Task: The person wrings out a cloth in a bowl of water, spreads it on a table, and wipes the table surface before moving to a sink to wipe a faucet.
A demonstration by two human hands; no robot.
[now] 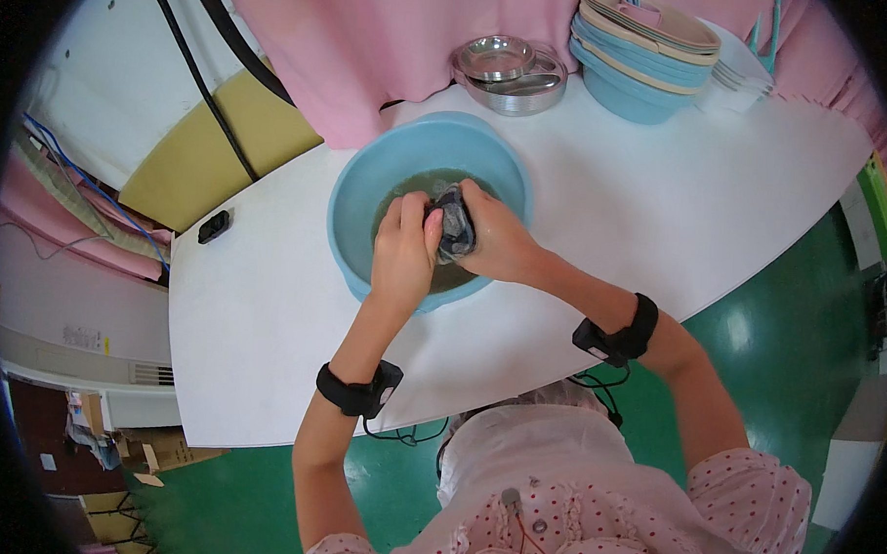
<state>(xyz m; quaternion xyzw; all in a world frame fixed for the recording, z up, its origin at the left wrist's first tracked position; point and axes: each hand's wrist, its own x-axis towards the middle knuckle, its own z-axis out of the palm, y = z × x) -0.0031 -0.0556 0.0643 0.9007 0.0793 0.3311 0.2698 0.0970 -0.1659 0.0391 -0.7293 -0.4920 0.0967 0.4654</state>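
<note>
Both hands close on one thing in the head view: the left hand [403, 251] and the right hand [494, 230] press a dark grey bundle [455, 229] between them, which looks like wet, crumpled cloth. It is held over the middle of a light blue basin [351, 196], above cloudy, brownish water [398, 189]; whether its lower end touches the water cannot be told. Left fingers are curled with the knuckles upward, the thumb lying along the near side of the bundle; the right hand comes in from the side, back of the hand up, its fingers bent over the far end and partly hidden. Both forearms reach forward from the lower edge and converge on the basin, the left one rising steeply, the right one slanting inward from a bent elbow. Each forearm wears a black strap with a small box, one on the left [347, 391] and one on the right [637, 333]. The basin stands on a white table [256, 339], near its far edge. Beyond it, to the right, are round metal dishes [513, 104] and a stack of blue and beige basins [636, 83], with a pink curtain [374, 40] behind.
</note>
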